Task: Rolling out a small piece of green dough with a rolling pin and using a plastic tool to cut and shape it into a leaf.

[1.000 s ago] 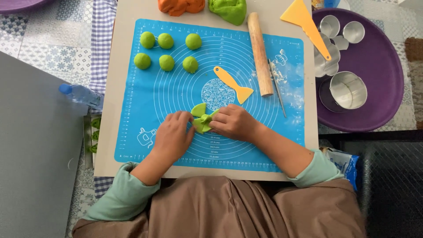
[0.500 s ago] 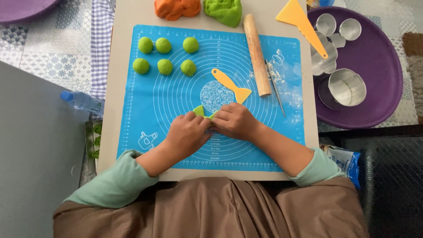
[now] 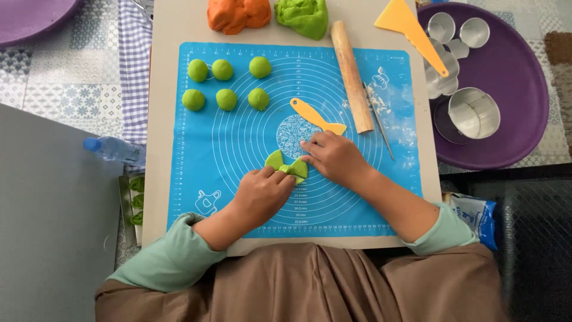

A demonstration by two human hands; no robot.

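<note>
The left hand (image 3: 265,192) and the right hand (image 3: 333,156) meet over a small green dough piece (image 3: 287,167) folded into pointed flaps, which lies near the middle of the blue silicone mat (image 3: 238,149). Both hands pinch it from opposite sides, fingertips pressed to its edges, so much of its shape is hidden. Judging from how things lie, this one piece is partly shaped, while six green dough balls (image 3: 226,83) sit in two rows at the far left of the mat, untouched (a fair share of the work seems left).

Just beyond the right hand lies a small yellow scraper (image 3: 316,116), and to its right a wooden rolling pin (image 3: 351,76) with a thin metal tool (image 3: 379,122) beside it among dough crumbs. At the far edge of the surface (image 3: 167,24) rest an orange dough lump (image 3: 238,14) and a green dough lump (image 3: 304,16), with a larger yellow scraper (image 3: 411,30) to the right. A purple tray (image 3: 524,113) on the right holds metal cutters (image 3: 473,113). A plastic bottle (image 3: 113,149) lies left of the surface. Nothing stands between the hands and the dough balls.
</note>
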